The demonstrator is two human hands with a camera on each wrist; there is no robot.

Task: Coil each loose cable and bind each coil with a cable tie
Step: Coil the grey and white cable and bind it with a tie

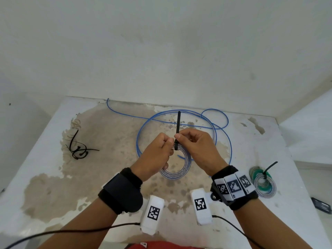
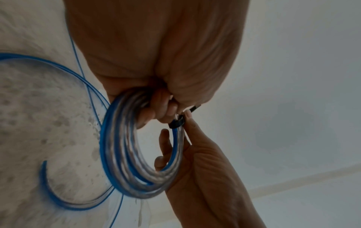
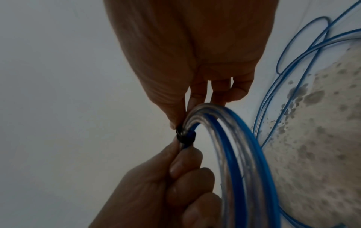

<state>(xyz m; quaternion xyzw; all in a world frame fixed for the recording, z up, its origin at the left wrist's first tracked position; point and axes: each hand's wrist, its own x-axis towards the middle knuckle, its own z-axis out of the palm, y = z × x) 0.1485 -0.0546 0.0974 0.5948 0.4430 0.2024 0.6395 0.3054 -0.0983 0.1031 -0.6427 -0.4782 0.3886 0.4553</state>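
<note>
A small coil of clear, blue-striped cable [image 1: 173,174] hangs between both hands above the table. A black cable tie [image 1: 178,123] is looped round the top of the coil, and its tail points up. My left hand [image 1: 166,144] grips the coil just left of the tie. My right hand [image 1: 180,137] pinches the tie's strap above its head. The left wrist view shows the coil [image 2: 125,146] under my left hand [image 2: 156,108], with the tie head [image 2: 176,123] against the right hand's fingertips [image 2: 188,115]. The right wrist view shows the tie [image 3: 185,137] snug round the coil [image 3: 244,138].
The rest of the blue cable [image 1: 222,133] lies in wide loose loops on the stained white table [image 1: 53,177], behind the hands. A coil of green and grey cable with a tie on it [image 1: 265,184] lies at the right. Spare black ties [image 1: 79,148] lie at the left. Walls close in behind and to the right.
</note>
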